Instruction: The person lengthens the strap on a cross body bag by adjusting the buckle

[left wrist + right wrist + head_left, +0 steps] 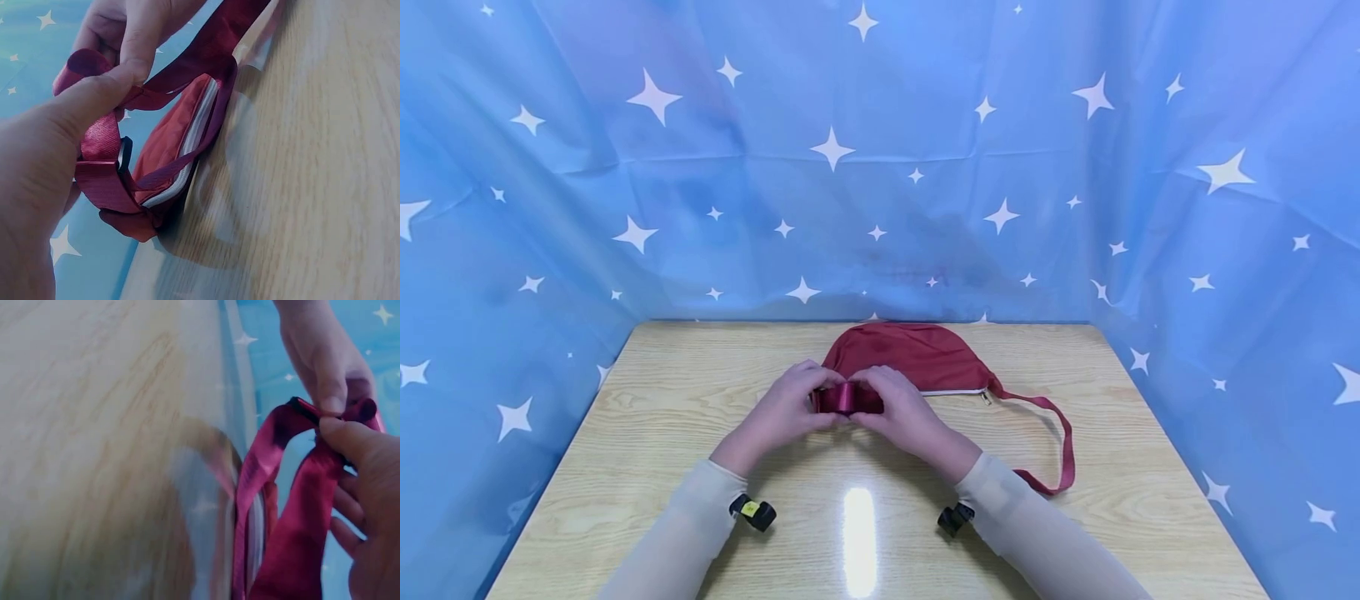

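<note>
A dark red waist bag (913,354) with a white zipper lies near the back of the table. Both hands meet in front of it at its red strap (845,397). My left hand (786,408) pinches a loop of this webbing between thumb and fingers. Facing it, my right hand (904,410) pinches the same strap, and the two thumbs nearly touch. In the left wrist view a dark slider buckle (125,155) sits on the webbing just below the fingers. Parts of the strap are hidden behind the hands.
The strap's other stretch (1067,450) curls over the wood-grain table (685,375) on the right. A zipper pull (986,398) hangs at the bag's right end. Blue cloth (925,225) with white stars surrounds the table at the back and sides.
</note>
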Tool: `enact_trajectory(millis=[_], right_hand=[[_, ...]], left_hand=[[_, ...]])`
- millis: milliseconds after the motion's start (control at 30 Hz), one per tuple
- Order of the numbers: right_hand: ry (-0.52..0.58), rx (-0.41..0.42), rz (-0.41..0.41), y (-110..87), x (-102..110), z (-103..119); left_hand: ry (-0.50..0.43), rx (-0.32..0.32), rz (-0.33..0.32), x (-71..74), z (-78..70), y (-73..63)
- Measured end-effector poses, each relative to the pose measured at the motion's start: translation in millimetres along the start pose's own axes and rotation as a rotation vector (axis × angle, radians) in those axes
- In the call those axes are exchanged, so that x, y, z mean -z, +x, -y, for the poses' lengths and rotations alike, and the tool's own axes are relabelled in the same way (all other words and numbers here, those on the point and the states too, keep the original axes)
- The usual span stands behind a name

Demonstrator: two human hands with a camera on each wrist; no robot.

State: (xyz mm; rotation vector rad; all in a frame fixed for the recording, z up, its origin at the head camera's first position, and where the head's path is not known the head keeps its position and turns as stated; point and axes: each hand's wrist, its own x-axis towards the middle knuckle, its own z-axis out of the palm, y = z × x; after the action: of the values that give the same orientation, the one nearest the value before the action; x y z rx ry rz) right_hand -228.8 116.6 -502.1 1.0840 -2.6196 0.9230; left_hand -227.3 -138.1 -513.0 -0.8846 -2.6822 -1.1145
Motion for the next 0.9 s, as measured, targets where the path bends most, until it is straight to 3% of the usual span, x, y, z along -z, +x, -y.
enact_trajectory(millis=[233,600,900], right_hand=[[0.091,0.035,0.046,1.5,11,6],[0.065,0.084,-0.054,1.8,8,13],[0.251,0.049,-0.090,-2.7,9,12]], left_hand=[[0.074,-0.054,-0.028,-0.4,-0.2,0.1],[0.111,-0.112,-0.057,-2.9,0.1,-0.5],[0.090,-0.115,-0.066,-3.6,5.8,-1.9]])
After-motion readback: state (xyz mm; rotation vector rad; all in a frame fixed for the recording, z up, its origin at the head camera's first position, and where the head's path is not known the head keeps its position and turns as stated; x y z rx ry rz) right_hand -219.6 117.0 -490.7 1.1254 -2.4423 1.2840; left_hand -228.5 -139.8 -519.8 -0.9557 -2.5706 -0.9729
